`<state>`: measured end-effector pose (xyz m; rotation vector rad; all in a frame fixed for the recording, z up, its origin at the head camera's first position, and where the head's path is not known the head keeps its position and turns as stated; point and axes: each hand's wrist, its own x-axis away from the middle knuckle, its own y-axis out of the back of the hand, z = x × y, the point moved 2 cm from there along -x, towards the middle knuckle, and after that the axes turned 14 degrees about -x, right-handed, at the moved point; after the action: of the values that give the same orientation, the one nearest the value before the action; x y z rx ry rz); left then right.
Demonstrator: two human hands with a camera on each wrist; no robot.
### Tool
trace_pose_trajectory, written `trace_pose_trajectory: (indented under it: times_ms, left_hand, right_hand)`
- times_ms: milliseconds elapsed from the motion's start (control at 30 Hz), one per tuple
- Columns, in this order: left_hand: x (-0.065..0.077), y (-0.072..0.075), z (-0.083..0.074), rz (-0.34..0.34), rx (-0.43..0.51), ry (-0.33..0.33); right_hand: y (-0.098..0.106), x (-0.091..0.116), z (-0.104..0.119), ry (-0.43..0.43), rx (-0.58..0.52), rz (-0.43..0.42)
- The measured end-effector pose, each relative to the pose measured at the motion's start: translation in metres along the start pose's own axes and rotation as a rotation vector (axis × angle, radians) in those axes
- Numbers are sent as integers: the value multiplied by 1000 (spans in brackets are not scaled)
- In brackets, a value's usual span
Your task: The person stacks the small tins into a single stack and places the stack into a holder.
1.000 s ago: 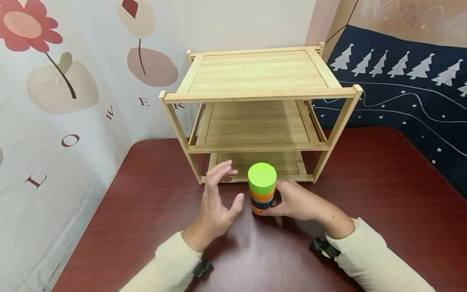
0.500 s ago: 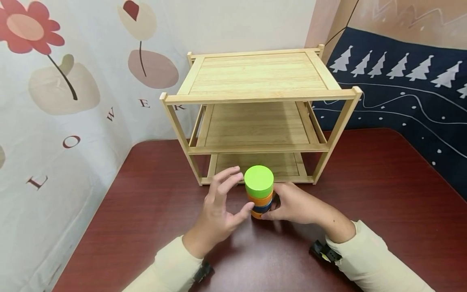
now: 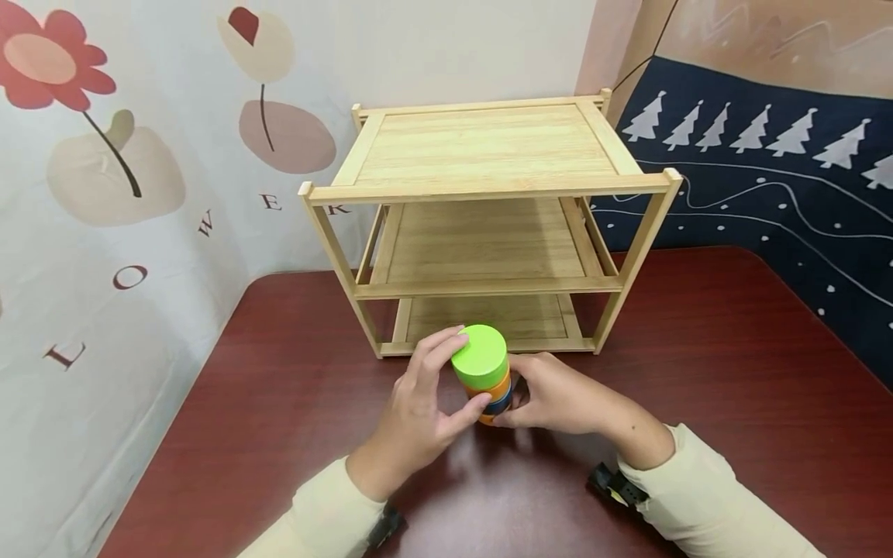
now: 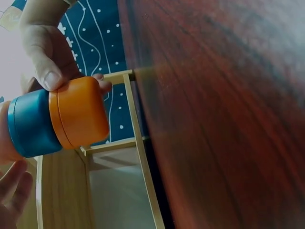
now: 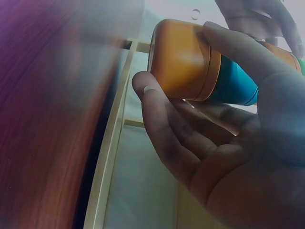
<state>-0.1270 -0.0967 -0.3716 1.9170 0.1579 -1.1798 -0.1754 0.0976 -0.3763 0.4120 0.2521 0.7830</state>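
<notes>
A stack of round screw-top containers, its green top (image 3: pixel 481 353) uppermost in the head view, is held above the table in front of the rack. Below the green come orange, blue and orange sections; the bottom orange container (image 4: pixel 82 114) and the blue container (image 4: pixel 34 123) show in the left wrist view. My right hand (image 3: pixel 561 397) grips the lower part, one finger reaching under the base in the right wrist view. My left hand (image 3: pixel 415 415) holds the upper part, its fingers at the green edge and its thumb across the orange section. The stack's far side is hidden.
A wooden rack (image 3: pixel 488 190) with three tiers stands at the back of the dark red table (image 3: pixel 279 380). Behind it hang a white flower-print cloth (image 3: pixel 174 170) and a dark blue cloth (image 3: pixel 753 174) with white trees.
My left hand has closed in from beside the stack and now touches its upper part. The stack has shifted left and tilted slightly, my right hand moving with it.
</notes>
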Motion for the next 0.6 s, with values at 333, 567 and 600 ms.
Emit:
trace_pose_trajectory:
  times_ms: [333, 567, 600]
  left_hand:
    - [2, 3, 4, 48, -16, 12]
    - [-1, 7, 6, 48, 15, 38]
    - [-2, 8, 6, 49, 19, 41]
  right_hand:
    - [-2, 0, -1, -7, 39, 1]
    - [-1, 0, 0, 20, 50, -23]
    - [-1, 0, 1, 29, 60, -30]
